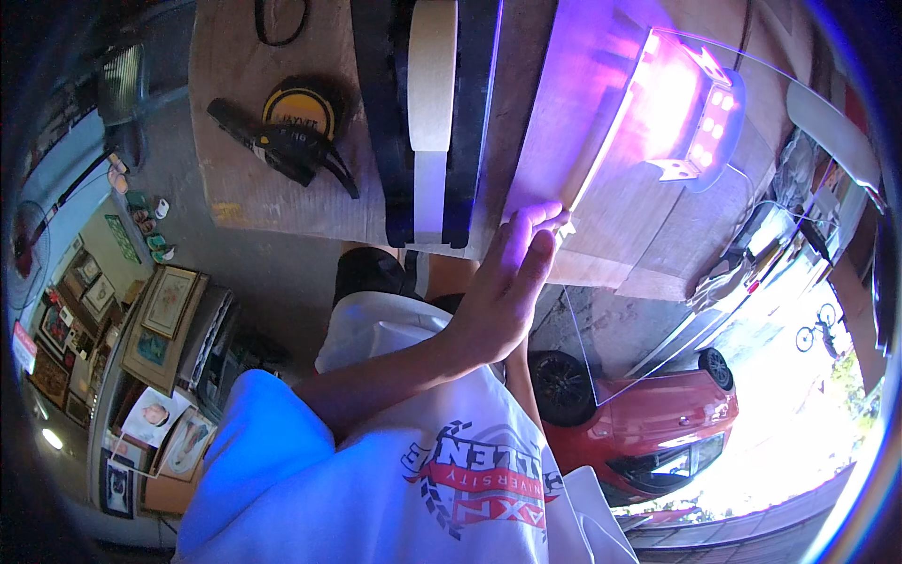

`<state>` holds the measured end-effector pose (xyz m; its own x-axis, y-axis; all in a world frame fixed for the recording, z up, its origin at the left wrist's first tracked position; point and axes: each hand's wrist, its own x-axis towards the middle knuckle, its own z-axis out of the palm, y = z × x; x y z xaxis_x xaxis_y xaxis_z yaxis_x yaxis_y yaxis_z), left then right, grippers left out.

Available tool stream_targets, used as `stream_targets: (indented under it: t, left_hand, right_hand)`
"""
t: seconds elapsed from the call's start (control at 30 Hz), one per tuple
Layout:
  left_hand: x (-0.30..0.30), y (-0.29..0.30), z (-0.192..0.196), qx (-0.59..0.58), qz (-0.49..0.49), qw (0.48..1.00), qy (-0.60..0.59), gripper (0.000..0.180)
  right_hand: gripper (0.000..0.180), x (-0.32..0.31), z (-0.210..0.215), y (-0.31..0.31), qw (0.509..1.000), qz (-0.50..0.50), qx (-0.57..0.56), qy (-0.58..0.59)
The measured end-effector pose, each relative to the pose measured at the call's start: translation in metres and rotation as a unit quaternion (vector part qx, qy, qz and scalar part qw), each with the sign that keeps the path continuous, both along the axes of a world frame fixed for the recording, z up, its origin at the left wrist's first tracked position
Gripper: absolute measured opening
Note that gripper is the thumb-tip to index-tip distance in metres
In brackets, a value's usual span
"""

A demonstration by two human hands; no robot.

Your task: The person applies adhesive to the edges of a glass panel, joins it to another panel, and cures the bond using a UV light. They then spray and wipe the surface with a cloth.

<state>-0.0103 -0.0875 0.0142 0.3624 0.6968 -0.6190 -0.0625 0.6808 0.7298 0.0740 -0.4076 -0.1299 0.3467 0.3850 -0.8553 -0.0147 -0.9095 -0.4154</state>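
Note:
My left hand point(507, 282) reaches across my body to the right side of the bench. Its fingertips are pinched together at the near end of a thin pale strip point(601, 155). That strip runs away along the left edge of a glowing pink-purple lamp point(700, 122) with several small lights. Part of my right forearm point(521, 381) shows below the left hand; my right hand is hidden behind it. Left of both, a long pale wooden bar point(432, 85) lies in a black channel-like holder point(379, 113).
On the wooden bench point(254, 202) at left lie a black-and-yellow tape measure point(299, 108) and a black clamp-like tool point(282, 150). Framed pictures point(164, 329) stand at lower left. A red car point(648, 428) is parked at right, with a bicycle point(816, 329) beyond.

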Motion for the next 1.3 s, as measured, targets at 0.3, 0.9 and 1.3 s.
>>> stream_targets:
  t: [0.3,0.9,1.3]
  left_hand:
    - [-0.005,-0.011,-0.003,0.014,-0.034,0.999,0.022,0.057]
    - [-0.022,-0.03,-0.006,0.04,-0.119,0.989,0.072,0.059]
    - [-0.08,-0.053,0.0,0.134,-0.202,0.967,0.08,0.011]
  right_hand:
    - [0.03,0.004,0.011,0.016,0.999,0.035,-0.012,0.0]
    - [0.026,0.02,0.018,0.021,0.99,0.134,-0.051,0.018]
    - [0.033,0.018,0.02,0.04,0.987,0.137,-0.04,-0.075]
